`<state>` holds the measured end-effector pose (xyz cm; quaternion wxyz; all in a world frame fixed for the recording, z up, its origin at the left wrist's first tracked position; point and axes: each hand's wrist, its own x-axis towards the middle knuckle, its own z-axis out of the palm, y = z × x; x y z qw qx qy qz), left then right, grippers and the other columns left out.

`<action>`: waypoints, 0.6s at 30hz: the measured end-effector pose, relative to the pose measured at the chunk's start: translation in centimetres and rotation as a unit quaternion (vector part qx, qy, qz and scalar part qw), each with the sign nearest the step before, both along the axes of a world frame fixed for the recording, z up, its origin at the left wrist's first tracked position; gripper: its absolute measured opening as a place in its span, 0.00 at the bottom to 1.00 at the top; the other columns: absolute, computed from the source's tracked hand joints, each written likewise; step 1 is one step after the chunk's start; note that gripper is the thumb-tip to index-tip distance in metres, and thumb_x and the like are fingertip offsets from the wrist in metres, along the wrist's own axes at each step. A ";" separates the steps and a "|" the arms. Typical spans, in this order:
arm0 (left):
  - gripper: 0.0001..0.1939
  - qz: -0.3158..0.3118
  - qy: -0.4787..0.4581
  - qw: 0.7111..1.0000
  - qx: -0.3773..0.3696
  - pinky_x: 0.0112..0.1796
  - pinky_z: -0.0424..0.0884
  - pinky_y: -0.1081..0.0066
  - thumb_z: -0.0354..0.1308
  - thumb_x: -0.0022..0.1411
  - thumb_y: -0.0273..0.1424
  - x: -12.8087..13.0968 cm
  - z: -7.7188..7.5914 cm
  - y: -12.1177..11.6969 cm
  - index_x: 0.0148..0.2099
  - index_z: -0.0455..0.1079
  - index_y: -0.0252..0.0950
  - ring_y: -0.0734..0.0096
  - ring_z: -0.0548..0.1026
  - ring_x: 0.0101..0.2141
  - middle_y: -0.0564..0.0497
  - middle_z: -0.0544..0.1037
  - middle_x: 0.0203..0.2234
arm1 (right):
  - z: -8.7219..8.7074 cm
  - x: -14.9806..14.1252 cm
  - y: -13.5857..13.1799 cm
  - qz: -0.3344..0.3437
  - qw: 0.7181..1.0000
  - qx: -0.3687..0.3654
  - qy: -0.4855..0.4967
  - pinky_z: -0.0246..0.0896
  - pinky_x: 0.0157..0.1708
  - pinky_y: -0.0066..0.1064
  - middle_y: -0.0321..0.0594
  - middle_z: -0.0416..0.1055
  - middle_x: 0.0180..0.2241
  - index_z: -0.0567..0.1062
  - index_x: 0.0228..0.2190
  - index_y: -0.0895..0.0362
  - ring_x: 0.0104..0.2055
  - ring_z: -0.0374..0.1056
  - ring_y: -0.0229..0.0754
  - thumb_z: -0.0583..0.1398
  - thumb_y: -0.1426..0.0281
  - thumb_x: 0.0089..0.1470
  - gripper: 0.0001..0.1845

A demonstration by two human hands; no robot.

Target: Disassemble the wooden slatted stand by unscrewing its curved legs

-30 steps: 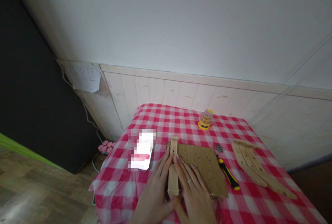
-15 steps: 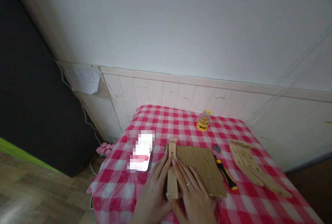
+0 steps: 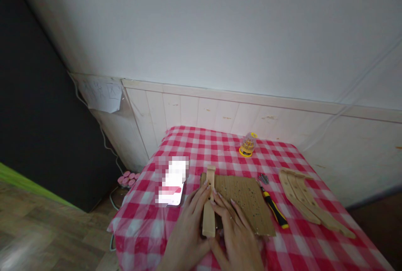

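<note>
A narrow pale wooden piece (image 3: 209, 220) with small dark holes stands lengthwise on the left part of a cardboard sheet (image 3: 240, 197) dotted with holes. My left hand (image 3: 190, 225) grips its left side, the fingertips resting near the holes. From the right, my right hand (image 3: 234, 227) presses its fingers against the same piece, with other fingers lying over the cardboard. Both thumbs come together at the near end of the wood. Just right of the cardboard lie a black-and-yellow screwdriver (image 3: 275, 210) and a small bunch of screws (image 3: 263, 179).
Curved wooden pieces (image 3: 301, 197) lie at the table's right. A clear, yellow-based container (image 3: 248, 145) stands at the back, and a lit phone (image 3: 176, 183) is on the left. The checked tablecloth (image 3: 138, 220) covers the table, which meets the panelled wall (image 3: 204, 109).
My fingers have shifted slightly on the wooden piece, and more of its holes show between them. My right fingers are more bent. The view has moved a little.
</note>
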<state>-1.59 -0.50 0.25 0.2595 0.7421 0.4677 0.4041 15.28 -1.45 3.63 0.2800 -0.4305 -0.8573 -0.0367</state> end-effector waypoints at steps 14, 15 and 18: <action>0.47 -0.044 -0.040 0.998 -0.034 0.66 0.61 0.44 0.66 0.60 0.31 -0.9 -0.1 -0.1 0.74 0.45 0.48 0.47 0.56 0.70 0.44 0.55 0.72 | -0.1 0.0 -0.3 -0.026 0.997 -0.049 0.050 0.70 0.58 0.45 0.50 0.73 0.59 0.68 0.56 0.56 0.62 0.70 0.52 0.56 0.76 0.57 0.24; 0.46 -0.051 -0.036 0.997 -0.035 0.66 0.59 0.44 0.64 0.61 0.31 -1.0 0.0 -0.1 0.74 0.45 0.48 0.48 0.55 0.71 0.45 0.54 0.73 | -0.2 0.1 -0.3 -0.021 0.997 -0.049 0.053 0.70 0.58 0.45 0.50 0.73 0.59 0.68 0.56 0.56 0.62 0.70 0.52 0.56 0.75 0.57 0.24; 0.39 -0.071 -0.038 0.996 -0.046 0.68 0.57 0.45 0.55 0.68 0.29 -1.5 0.2 -0.2 0.75 0.43 0.50 0.52 0.52 0.72 0.49 0.50 0.74 | -0.1 0.1 -0.1 -0.011 0.997 -0.047 0.065 0.70 0.58 0.44 0.49 0.74 0.59 0.69 0.55 0.55 0.61 0.71 0.51 0.56 0.75 0.58 0.23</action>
